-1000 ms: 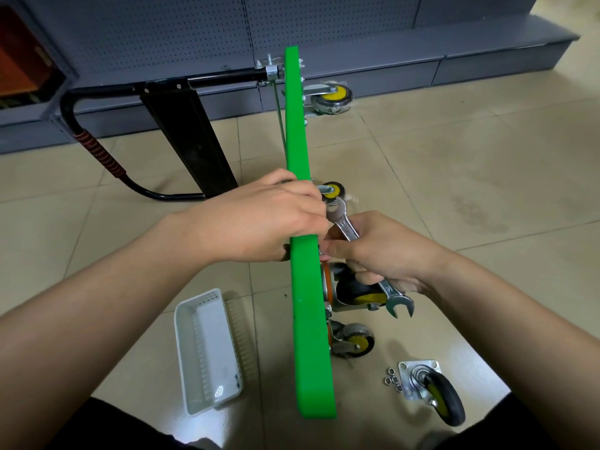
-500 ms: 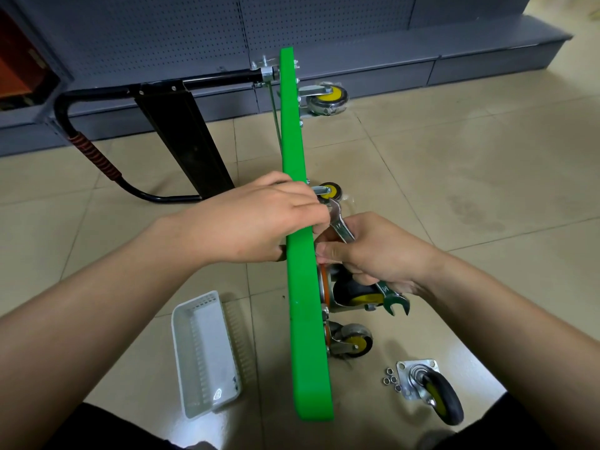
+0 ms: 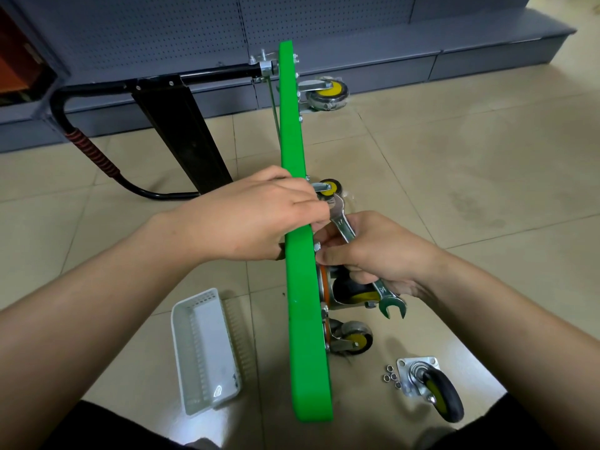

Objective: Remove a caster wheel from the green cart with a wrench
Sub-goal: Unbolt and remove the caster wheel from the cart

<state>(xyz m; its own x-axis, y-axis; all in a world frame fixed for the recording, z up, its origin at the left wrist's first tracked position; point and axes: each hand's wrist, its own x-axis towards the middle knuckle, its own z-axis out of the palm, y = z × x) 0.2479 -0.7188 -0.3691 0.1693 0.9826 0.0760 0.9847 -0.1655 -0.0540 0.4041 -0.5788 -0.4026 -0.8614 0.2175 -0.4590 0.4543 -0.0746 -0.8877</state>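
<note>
green cart (image 3: 302, 287) stands on its edge on the tiled floor (image 3: 454, 190), deck running away from me, black handle (image 3: 97, 157) lying out to the left. my left hand (image 3: 256, 216) is draped over the top edge of the deck, fingers curled down across it toward the wheel side. what those fingertips touch there, i cannot tell.

my right hand (image 3: 367, 251) is wrapped round the shank of the wrench (image 3: 360, 254), fingers folded over it. the wrench's upper end sits up by the deck just beside my left fingers, and its open-jawed lower end pokes out below my palm.

right under that hand, the caster wheel (image 3: 354, 293) is on the cart's underside, black tyre, yellow hub, partly hidden by my knuckles. another mounted caster (image 3: 350, 341) sits below it.

down on the floor to the right, a loose caster (image 3: 431, 391) lies on its side, a small cluster of nuts (image 3: 391, 378) touching its plate. left of the cart, a white plastic basket (image 3: 203, 352).
</note>
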